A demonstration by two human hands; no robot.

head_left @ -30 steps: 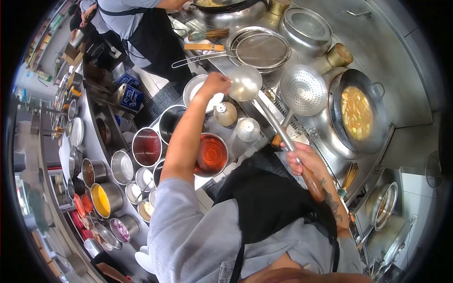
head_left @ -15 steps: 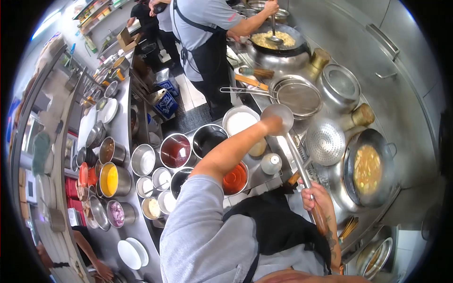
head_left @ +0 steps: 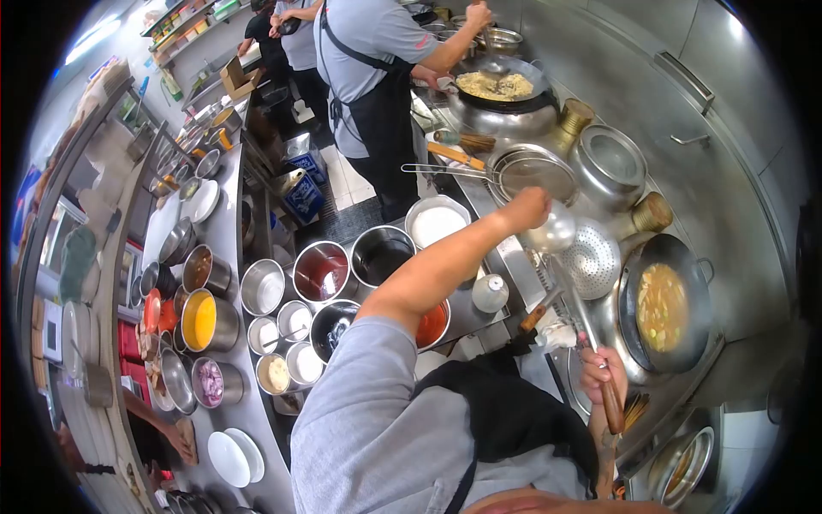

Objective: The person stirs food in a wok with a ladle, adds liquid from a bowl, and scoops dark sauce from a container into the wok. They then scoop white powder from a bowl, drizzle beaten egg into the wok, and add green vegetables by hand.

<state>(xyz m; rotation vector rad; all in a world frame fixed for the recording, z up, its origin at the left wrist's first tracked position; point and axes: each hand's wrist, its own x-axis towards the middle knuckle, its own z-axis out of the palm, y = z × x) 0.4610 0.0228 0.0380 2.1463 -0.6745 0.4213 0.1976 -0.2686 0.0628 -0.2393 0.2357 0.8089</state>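
Note:
My right hand (head_left: 604, 373) is wrapped round the wooden-ended handle of a long metal ladle (head_left: 586, 321), whose bowl points away from me. My left hand (head_left: 529, 208) is closed above the near side of the ladle bowl, its fingers turned down and hidden; what they hold, if anything, does not show. Beyond the bowl lies a perforated skimmer (head_left: 592, 261). A dark wok (head_left: 628, 300) to the right contains a brownish, broth-like food (head_left: 661, 308) with pale and green pieces. A round mesh strainer (head_left: 538, 176) rests just past my left hand.
Several metal pots, including one of white powder or grains (head_left: 437, 224), stand left of my arm near a white-capped bottle (head_left: 490, 294). A co-worker (head_left: 368, 94) stirs yellow food in another wok (head_left: 548, 81). A side counter (head_left: 224, 214) carries bowls and plates.
My left hand and the ladle have moved to the right, toward the wok. The ladle bowl now overlaps the skimmer more. The co-worker's arm and utensil have shifted slightly.

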